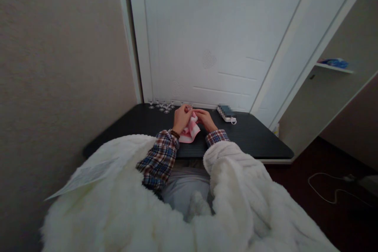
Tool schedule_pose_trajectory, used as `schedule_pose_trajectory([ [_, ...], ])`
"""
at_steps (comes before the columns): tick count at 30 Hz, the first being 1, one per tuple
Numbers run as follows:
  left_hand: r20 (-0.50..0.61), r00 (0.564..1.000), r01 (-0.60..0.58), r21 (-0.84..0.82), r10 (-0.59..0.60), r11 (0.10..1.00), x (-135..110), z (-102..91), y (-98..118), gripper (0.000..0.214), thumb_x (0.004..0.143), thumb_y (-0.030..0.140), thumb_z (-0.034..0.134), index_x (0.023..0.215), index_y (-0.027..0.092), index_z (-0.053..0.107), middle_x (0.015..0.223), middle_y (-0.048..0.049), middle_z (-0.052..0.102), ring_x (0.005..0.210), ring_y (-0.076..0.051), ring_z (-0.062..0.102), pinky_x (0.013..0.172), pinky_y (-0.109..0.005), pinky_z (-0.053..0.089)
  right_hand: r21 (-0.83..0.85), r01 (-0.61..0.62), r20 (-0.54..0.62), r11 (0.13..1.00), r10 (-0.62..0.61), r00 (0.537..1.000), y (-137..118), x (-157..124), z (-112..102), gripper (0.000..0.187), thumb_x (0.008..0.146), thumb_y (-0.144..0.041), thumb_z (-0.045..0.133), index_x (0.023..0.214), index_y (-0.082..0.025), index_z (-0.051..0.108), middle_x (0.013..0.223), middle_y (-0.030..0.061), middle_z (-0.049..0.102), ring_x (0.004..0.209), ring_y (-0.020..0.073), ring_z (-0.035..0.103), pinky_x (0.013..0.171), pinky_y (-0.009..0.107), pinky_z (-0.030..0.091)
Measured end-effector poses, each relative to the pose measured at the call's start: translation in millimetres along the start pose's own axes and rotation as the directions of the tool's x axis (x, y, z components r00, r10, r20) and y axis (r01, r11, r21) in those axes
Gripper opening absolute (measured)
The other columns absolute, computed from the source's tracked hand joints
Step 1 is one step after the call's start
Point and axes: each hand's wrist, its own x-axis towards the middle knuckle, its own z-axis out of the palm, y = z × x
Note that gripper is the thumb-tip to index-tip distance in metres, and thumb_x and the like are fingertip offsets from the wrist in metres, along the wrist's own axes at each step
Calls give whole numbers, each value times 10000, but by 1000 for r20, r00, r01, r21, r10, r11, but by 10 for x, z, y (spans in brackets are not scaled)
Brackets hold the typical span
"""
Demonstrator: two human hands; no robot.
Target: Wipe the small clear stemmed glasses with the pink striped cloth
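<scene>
Over the black tabletop, my left hand (pixel 181 118) is closed, its fingertips around a small clear glass (pixel 190 106) that shows only in part. My right hand (pixel 206 119) meets it from the right, with its fingers bent onto a pink and white cloth (pixel 190 133). The cloth is bunched between both hands, and its loose end hangs toward me over the table. Exactly how the right fingertips touch the glass is hidden by the cloth. Several small stemmed glasses (pixel 162 105) stand at the back left, beyond my left hand.
A box-like item (pixel 226 113) with a white loop lies at the back right of the dark table (pixel 251 138). White panels (pixel 224 27) rise directly behind the table, and a wall (pixel 73 47) borders the left. A white cable (pixel 323 197) lies on the floor at right.
</scene>
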Motion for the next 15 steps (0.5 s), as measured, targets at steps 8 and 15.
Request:
schedule_pose_trajectory([
  [8, -55, 998, 28, -44, -31, 999, 15, -5, -13, 218, 791, 329, 603, 920, 156, 635, 869, -60, 692, 787, -171, 632, 736, -260, 473, -7, 33, 89, 999, -32, 996, 47, 18, 10, 373, 686, -367, 698, 1018, -205, 648, 704, -22, 623, 556, 73, 525, 476, 181, 414],
  [15, -42, 999, 8, -81, -11, 997, 29, 3, -25, 237, 800, 360, 594, 908, 156, 645, 873, -58, 699, 782, -166, 637, 729, -258, 478, -53, 111, 112, 992, -104, 988, 68, 43, 13, 342, 713, -389, 673, 1014, -228, 649, 994, 25, 639, 780, 127, 583, 535, 192, 467],
])
